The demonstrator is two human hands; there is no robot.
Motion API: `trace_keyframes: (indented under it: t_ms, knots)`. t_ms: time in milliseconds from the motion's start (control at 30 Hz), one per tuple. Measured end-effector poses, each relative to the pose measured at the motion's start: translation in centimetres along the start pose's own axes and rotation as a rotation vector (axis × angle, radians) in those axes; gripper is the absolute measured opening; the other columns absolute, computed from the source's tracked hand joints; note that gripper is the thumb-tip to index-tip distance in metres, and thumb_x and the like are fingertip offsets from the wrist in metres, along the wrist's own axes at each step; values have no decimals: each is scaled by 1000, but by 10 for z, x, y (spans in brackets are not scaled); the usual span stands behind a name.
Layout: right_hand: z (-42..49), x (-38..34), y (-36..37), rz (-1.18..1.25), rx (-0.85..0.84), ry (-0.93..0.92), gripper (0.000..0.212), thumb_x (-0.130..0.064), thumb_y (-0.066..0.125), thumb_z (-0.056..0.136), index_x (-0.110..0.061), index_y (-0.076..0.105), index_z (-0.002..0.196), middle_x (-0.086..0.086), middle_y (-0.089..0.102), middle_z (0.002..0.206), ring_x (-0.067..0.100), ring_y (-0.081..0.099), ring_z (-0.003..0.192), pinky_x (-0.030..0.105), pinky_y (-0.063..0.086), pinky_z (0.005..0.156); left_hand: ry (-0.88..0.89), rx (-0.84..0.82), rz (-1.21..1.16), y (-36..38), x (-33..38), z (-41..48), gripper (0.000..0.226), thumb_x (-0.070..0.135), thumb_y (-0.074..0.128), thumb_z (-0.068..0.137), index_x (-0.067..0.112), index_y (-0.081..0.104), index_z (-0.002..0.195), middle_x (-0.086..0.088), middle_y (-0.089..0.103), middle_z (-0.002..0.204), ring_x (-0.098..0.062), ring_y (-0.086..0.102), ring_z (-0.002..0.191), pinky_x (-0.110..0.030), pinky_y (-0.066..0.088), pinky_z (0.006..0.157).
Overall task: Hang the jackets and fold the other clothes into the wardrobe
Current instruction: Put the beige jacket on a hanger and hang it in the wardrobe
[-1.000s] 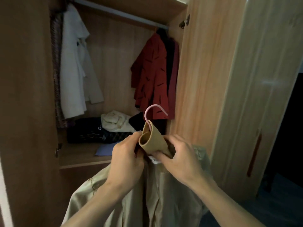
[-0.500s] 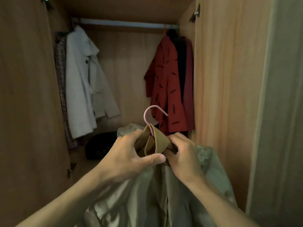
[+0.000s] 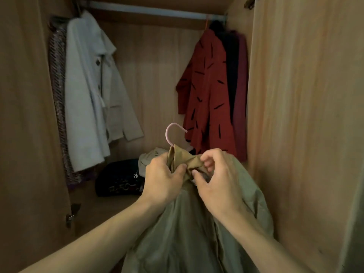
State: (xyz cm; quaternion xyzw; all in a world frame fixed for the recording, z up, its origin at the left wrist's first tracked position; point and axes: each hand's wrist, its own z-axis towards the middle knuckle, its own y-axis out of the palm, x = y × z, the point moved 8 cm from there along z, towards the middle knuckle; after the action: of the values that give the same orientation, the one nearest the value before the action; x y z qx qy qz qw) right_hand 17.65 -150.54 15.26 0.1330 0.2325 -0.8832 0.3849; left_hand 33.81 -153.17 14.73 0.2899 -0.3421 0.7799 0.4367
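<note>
An olive-green jacket [image 3: 197, 229] hangs in front of me on a pink hanger [image 3: 171, 133], whose hook sticks up above the tan collar [image 3: 187, 160]. My left hand [image 3: 162, 180] grips the collar's left side, thumb and fingers curled round the fabric. My right hand [image 3: 218, 180] pinches the collar's right side with thumb and fingertips. Both hands hold the jacket in the open wardrobe, well below the metal rail [image 3: 153, 11].
On the rail hang a white coat [image 3: 92, 91] and a patterned garment [image 3: 59, 99] at left, a red jacket [image 3: 208, 95] and dark clothes [image 3: 232, 75] at right. Dark [image 3: 118, 180] and beige [image 3: 149, 156] folded clothes lie on the shelf. A wardrobe door [image 3: 303, 115] stands close on the right.
The view has moved closer into the wardrobe and tilted up, showing the rail. Both hands keep working the collar round the hanger; my right fingers have shifted to a pinch.
</note>
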Motion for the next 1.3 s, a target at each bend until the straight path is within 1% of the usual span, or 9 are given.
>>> trace_keyframes:
  t_ms: [133,233,367,500,733,833,967,1133,1300]
  knots:
    - [11,-10,33,28,-220,15,56,-37,73,81,-29,53,134,-19,51,118,-5,51,109,16,46,94,-179,30,-293,5,-28,31,5,11,68,90,14,71,92,-5,75,81,-22,73,81,-47,60,79]
    - [32,-15,49,92,-303,44,70,-40,78,72,-26,55,137,-31,49,109,-21,50,103,-1,39,86,-270,1,-540,14,-40,48,4,11,67,93,10,70,95,-10,76,81,-26,75,79,-42,62,75]
    - [55,-9,77,27,-337,86,71,-48,82,59,-33,61,125,-20,61,106,-4,62,98,19,52,85,-377,-69,-814,29,-51,67,24,27,64,96,4,71,96,-15,76,85,-24,74,76,-35,61,69]
    - [63,32,97,152,-287,231,51,-7,85,68,-26,69,113,-10,74,100,2,69,95,32,57,88,-375,-281,-1023,49,-63,77,33,20,45,103,6,75,105,-10,75,87,-20,72,79,-28,58,65]
    - [94,75,114,159,-253,185,47,1,72,77,-31,69,112,-15,74,98,3,69,96,35,59,86,462,-128,89,33,-68,135,38,3,51,97,30,67,118,11,51,118,-5,42,113,-13,30,95]
    - [120,87,121,212,-295,110,46,1,70,79,-30,68,113,-12,74,103,8,70,99,40,59,87,574,-164,150,36,-72,173,39,4,52,97,37,64,113,16,51,133,-3,39,128,-31,27,104]
    - [167,98,121,262,-298,4,45,0,70,78,-29,69,113,-9,75,101,12,72,97,45,59,84,701,-259,38,49,-45,211,28,-3,54,96,20,59,111,15,62,104,-7,60,99,-23,45,89]
    - [233,92,109,287,-285,-166,42,-4,73,81,-25,70,117,-15,73,108,4,68,104,33,58,89,884,34,122,40,-8,255,26,-6,58,93,16,65,107,16,61,105,-13,60,100,-49,47,83]
    - [276,86,111,-230,-41,-298,35,-28,69,89,-33,61,123,-13,63,101,17,65,91,41,55,76,960,187,197,37,13,302,25,-7,58,93,13,67,105,12,62,104,-16,61,98,-49,49,83]
